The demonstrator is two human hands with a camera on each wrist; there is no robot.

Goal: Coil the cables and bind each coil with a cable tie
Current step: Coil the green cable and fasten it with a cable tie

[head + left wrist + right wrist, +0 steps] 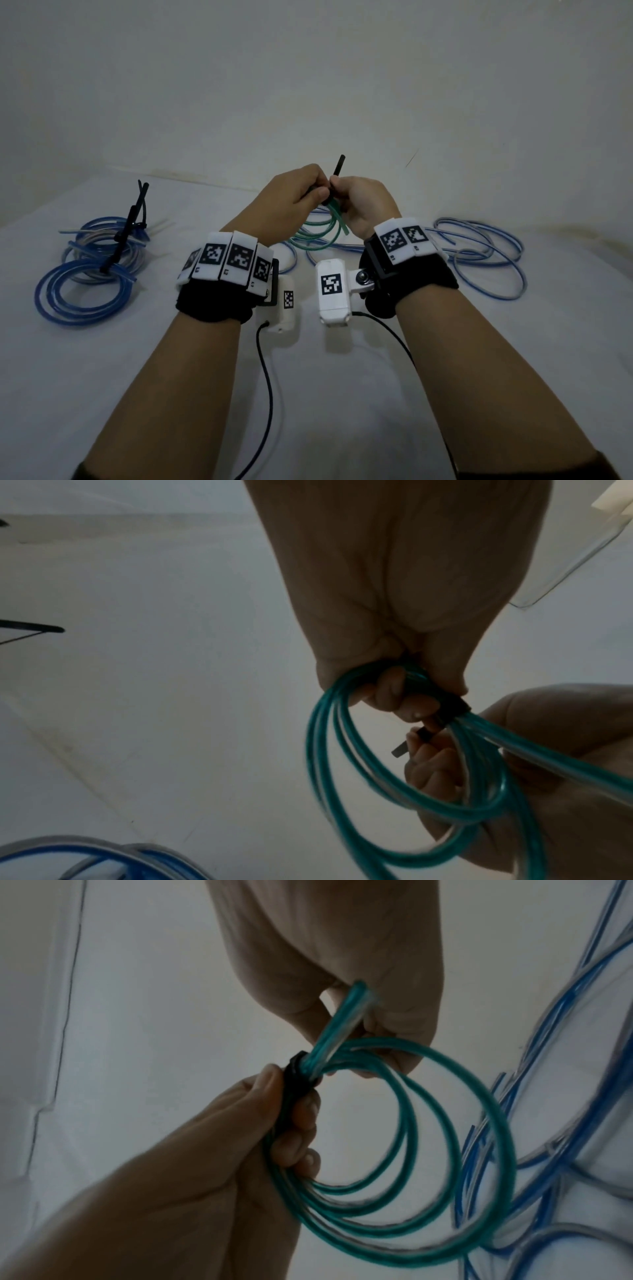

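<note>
I hold a green cable coil [320,230] up above the white table [342,394], between both hands. My left hand [301,193] grips the gathered strands, its fingers [387,691] curled round the bundle. A black cable tie [452,707] is wrapped around the coil [445,1150] right beside those fingers. My right hand [361,202] pinches the tie's free strap, whose tail [339,171] sticks up between the hands. In the right wrist view the tie [301,1077] sits against the left thumb, and the coil's two cut ends [346,1015] point towards the right palm.
Several bound blue coils [89,270] lie at the left of the table, with black tie tails [132,219] standing up from them. Loose blue cable [479,253] sprawls to the right and behind my hands. A pale wall stands close behind the table.
</note>
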